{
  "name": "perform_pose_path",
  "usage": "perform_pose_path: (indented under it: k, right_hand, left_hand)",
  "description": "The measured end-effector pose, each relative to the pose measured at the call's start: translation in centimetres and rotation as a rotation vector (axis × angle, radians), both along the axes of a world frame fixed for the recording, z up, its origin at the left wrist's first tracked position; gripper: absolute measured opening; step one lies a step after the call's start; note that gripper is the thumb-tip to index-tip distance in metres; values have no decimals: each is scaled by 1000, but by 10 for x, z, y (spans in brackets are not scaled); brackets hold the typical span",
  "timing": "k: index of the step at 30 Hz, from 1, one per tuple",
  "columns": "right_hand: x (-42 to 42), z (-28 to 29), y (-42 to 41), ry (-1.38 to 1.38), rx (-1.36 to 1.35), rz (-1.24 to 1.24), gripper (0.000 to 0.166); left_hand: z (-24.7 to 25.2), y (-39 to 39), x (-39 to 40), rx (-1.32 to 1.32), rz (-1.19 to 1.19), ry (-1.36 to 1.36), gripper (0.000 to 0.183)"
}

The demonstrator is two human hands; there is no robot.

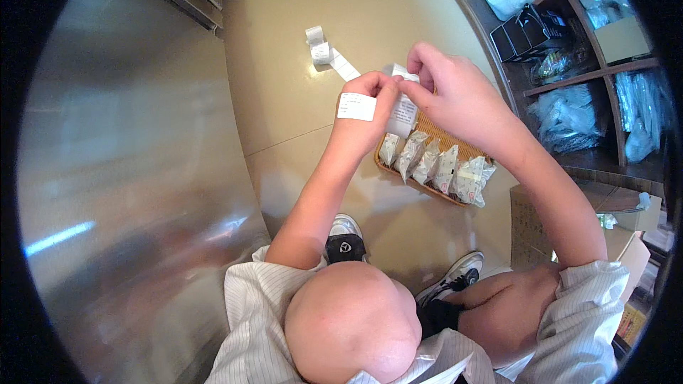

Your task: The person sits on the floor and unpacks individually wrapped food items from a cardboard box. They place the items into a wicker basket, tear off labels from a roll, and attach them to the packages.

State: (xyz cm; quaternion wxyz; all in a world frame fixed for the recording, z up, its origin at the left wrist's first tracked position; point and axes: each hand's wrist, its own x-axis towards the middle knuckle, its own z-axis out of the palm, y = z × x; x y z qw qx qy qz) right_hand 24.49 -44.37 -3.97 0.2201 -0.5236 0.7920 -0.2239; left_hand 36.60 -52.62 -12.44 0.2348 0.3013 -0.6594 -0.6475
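Observation:
Between thumb and fingers, my left hand (365,109) pinches a strip of printed paper labels (404,109). One white label (356,106) with printed writing lies stuck on the back of that hand. My right hand (453,93) meets it at the fingertips and pinches the upper part of the strip; the exact grip is partly hidden by the fingers. A trailing length of labels (320,53) lies loosely curled on the floor beyond my left hand. Below the hands stands a wicker basket (440,132) holding a row of several printed wrapped packets (445,170).
A stainless steel panel (133,144) rises on the left. Dark wooden shelves (592,72) on the right hold plastic bags (568,114) and a black box (528,34). Cardboard boxes (531,218) stand by my right arm. My shoes (344,237) rest on the tiled floor (299,170).

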Motion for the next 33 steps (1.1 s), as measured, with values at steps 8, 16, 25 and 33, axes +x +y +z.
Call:
perform_pose_path:
  k: [8, 16, 25, 33]
  right_hand:
    - [-4, -16, 12, 47, -142, 107, 24]
    - [-19, 6, 10, -109, -122, 204, 24]
    - [-29, 0, 14, 136, -309, -137, 14]
    - [58, -19, 9, 321, -592, 468, 22]
  left_hand:
    - [9, 4, -5, 82, -52, 208, 21]
    - [14, -10, 6, -245, -195, 171, 16]
    - [-4, -3, -2, -381, -219, -12, 22]
    - [-62, 36, -1, -613, -125, 182, 20]
